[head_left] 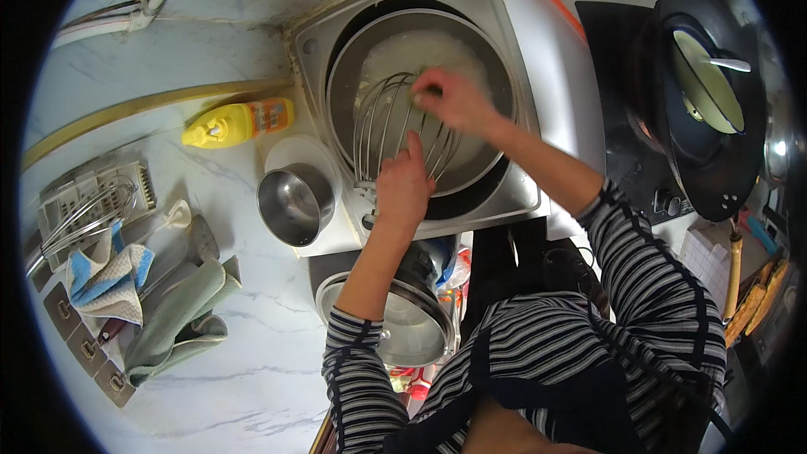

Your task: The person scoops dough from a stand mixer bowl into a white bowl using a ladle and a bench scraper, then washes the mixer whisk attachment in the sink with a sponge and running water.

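Note:
A large wire whisk head (382, 118) lies over a big round grey pot (338, 76) set in the steel sink (311, 46). Cloudy, foamy water (420, 50) fills the pot's bottom. My left hand (403, 185) grips the whisk near its metal base, index finger stretched along the wires. At the far side of the wires, my right hand (458, 102) pinches a small greenish scrubbing pad (427, 99), mostly hidden by the fingers, against them.
Left of the sink are a yellow squeeze bottle (235, 122) and a steel bowl (294, 203). Farther left lie a smaller whisk (92, 214), a blue-and-beige cloth (109, 277) and a green cloth (181, 324). A black wok (706, 168) stands on the right.

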Demonstrator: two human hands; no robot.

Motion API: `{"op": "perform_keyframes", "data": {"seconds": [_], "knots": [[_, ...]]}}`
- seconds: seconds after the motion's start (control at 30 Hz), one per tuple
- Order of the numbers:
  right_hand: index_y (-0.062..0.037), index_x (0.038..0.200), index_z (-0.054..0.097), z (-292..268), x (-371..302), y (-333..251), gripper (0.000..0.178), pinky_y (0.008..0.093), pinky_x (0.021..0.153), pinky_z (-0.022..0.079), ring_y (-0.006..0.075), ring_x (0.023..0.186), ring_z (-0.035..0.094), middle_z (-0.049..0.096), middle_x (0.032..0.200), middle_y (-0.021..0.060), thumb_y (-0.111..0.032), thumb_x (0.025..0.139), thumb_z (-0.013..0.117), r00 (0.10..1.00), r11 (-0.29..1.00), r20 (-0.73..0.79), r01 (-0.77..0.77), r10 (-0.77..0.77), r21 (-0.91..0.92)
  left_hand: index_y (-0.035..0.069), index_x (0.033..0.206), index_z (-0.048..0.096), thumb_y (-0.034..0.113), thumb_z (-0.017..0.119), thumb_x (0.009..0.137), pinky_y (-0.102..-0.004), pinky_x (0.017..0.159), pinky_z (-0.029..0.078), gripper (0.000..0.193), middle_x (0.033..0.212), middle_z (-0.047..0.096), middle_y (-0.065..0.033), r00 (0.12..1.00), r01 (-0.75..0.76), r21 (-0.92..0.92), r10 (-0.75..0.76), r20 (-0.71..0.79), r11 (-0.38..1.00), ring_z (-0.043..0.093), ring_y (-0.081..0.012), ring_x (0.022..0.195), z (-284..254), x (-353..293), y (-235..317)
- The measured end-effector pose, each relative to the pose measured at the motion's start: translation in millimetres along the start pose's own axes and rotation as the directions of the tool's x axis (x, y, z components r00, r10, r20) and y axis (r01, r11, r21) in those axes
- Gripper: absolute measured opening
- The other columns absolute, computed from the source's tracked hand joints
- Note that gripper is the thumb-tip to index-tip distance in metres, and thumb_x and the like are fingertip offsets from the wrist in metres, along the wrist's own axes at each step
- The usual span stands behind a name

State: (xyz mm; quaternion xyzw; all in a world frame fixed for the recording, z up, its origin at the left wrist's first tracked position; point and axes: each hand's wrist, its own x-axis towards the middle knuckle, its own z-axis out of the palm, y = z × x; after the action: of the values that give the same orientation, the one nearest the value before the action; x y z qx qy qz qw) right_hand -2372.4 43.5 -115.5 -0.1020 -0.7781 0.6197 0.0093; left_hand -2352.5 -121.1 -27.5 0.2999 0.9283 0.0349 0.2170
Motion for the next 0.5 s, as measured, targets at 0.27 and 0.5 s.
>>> {"op": "perform_keyframes", "data": {"seconds": [0.27,0.5], "knots": [[-0.0056,0.083,0.068,0.6,29.5,14.8,0.013,0.0332,0.075,0.048,0.0215,0.079,0.062,0.066,0.083,0.0094,-0.011,0.071,0.067,0.941,0.983,0.332,-0.113,0.060,0.142,0.000,0.127,0.039,0.016,0.076,0.065,-0.0420,0.067,0.050,0.074,0.091,0.060,-0.0153,1.000,-0.004,-0.007,0.004,-0.018,1.000,0.058,-0.0336,0.080,11.4,0.7,-6.2],[0.0004,0.087,0.068,27.5,65.0,120.3,0.042,0.0350,0.072,0.051,0.0242,0.079,0.064,0.067,0.082,0.0128,-0.025,0.056,0.082,0.922,0.822,0.204,-0.174,0.330,-0.542,-0.001,0.128,0.040,0.017,0.076,0.065,-0.0389,0.068,0.052,0.075,0.089,0.061,-0.0140,0.996,-0.093,0.072,0.091,0.024,0.993,0.058,-0.0317,0.083,33.4,-8.2,11.7]]}}
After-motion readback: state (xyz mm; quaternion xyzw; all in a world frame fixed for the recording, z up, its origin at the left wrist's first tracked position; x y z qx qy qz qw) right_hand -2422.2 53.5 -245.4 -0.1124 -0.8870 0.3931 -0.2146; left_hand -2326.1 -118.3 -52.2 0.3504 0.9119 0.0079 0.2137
